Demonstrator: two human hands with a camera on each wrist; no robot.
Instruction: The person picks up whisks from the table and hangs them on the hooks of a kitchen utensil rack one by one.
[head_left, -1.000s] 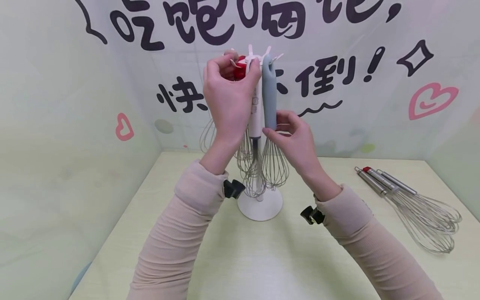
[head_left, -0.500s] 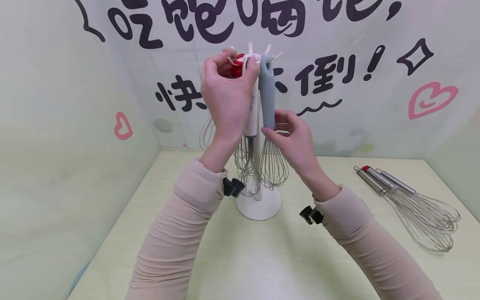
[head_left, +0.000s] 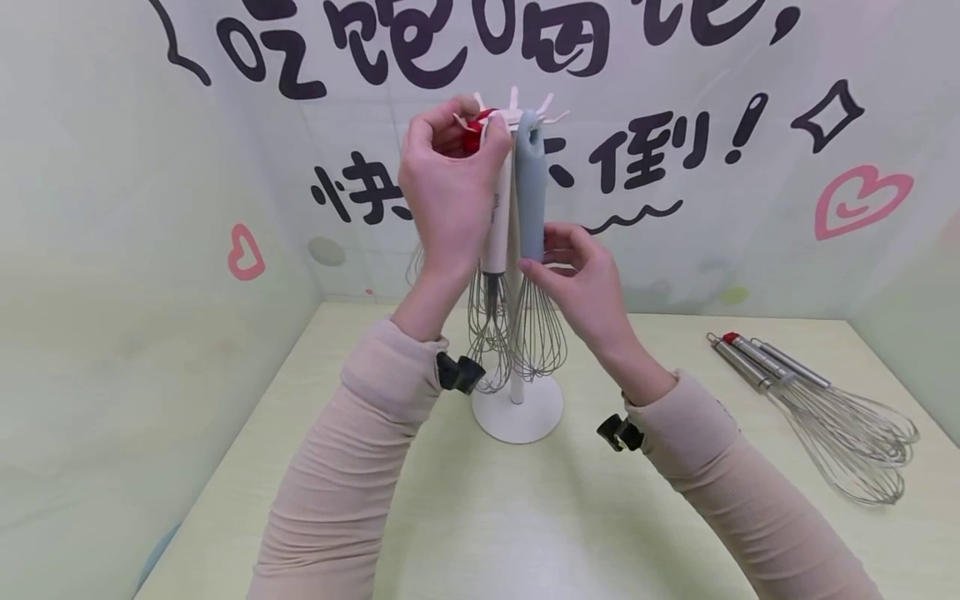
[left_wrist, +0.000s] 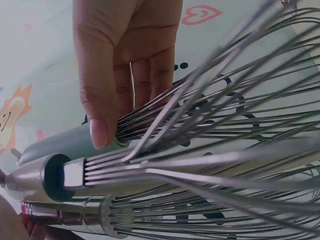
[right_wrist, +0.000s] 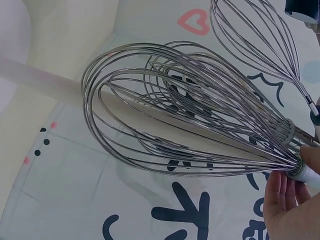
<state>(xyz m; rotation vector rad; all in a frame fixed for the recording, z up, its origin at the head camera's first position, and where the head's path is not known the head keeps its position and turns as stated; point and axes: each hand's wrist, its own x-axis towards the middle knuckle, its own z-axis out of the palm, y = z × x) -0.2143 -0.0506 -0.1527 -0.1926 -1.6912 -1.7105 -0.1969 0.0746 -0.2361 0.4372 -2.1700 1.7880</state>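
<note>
At the middle of the pale table, a white stand carries several whisks, wires downward, presumably so their weight keeps them vertical. The person's right hand pinches the blue-grey whisk at the handle's lower end, thumb in front, fingers behind, a hold that probably stops it swinging; its holed top sits at a hook, though whether fully seated is unclear. The left hand, raised higher with wrist below knuckles, grips the top of the white-handled whisk, thumb forward, fingers curled beside a red-ended whisk, perhaps steadying the rack. Both forearms reach upward from below.
</note>
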